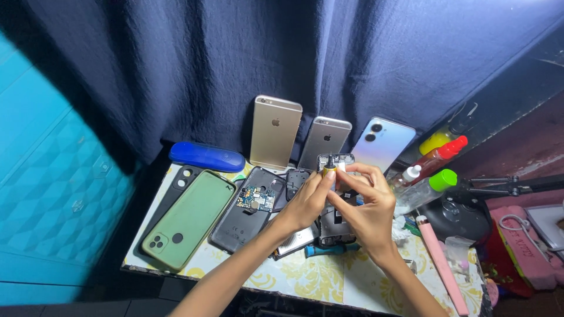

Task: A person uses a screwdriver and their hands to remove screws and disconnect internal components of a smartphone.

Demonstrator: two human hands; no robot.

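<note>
Above opened phone (336,220), both hands (305,202) (367,205) pinching yellow-capped tube (329,169); green-capped bottle (427,188) right.

- A dark navy curtain (235,64) hangs in deep folds across the back.
- A turquoise wall (53,194) with a raised diamond pattern stands at the left.
- The small tabletop (305,282) wears a white cloth with yellow flowers.
- Light falls from the upper right.

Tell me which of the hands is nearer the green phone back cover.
Left. The left hand is above the table just right of the green cover, with the dark open phone shell between them. The right hand is farther right.
</note>
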